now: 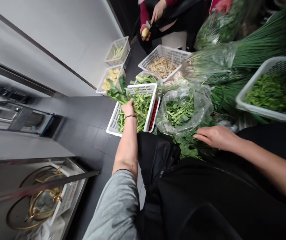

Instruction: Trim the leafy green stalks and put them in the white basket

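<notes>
My left hand is closed around the stalks of a bunch of leafy greens, held above a white slotted basket. Cut green stems fill much of that basket. To the right, my right hand hovers close over loose leafy greens by my lap. Its fingers are pressed together, and whatever lies between them is hidden. Between my hands stands an open clear plastic bag with more leafy greens inside.
A co-worker's hands hold a peeled potato at the back. Around me are a basket of pale brown pieces, a basket of potatoes, bagged long green stalks and a greens crate. A metal shelf stands left.
</notes>
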Tool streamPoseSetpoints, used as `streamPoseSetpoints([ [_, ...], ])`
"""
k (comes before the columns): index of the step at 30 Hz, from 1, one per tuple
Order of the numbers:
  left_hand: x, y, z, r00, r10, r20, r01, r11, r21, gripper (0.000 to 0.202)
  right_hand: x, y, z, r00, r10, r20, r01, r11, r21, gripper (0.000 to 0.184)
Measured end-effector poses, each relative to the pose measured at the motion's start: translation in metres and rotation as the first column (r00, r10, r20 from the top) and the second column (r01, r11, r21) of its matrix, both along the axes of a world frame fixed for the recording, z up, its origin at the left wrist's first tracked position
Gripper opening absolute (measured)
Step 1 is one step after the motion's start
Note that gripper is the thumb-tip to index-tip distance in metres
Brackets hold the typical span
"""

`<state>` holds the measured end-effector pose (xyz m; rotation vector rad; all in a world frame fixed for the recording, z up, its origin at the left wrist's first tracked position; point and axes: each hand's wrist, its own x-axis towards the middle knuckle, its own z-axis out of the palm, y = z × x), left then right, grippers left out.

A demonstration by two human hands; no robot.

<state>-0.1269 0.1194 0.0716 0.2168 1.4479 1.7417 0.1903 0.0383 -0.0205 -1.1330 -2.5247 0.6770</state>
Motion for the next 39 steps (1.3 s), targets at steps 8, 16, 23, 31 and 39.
streamPoseSetpoints([
  [8,0.044,-0.050,-0.029,0.836,-0.482,0.263,0.516,0.853,-0.079,0.011,-0.036,0.013,0.024,0.931,-0.211,-0.298,0.056,0.889,-0.455,0.048],
  [16,0.125,-0.101,-0.050,0.563,-0.698,0.444,0.747,0.659,0.089,0.024,-0.037,0.024,0.038,0.613,-0.613,-0.498,0.229,0.742,-0.630,0.041],
  [23,0.136,-0.111,-0.049,0.656,-0.700,0.281,0.705,0.702,0.105,0.035,-0.039,0.018,0.041,0.410,-0.711,-0.571,0.145,0.669,-0.729,0.036],
  [31,0.127,-0.106,-0.055,0.820,-0.553,0.147,0.537,0.832,0.138,0.035,-0.045,0.013,0.035,0.425,-0.704,-0.569,0.024,0.637,-0.770,0.033],
  [39,0.114,-0.111,-0.051,0.739,-0.589,0.326,0.559,0.807,0.191,0.033,-0.047,0.021,0.036,0.446,-0.713,-0.542,-0.003,0.604,-0.797,0.035],
])
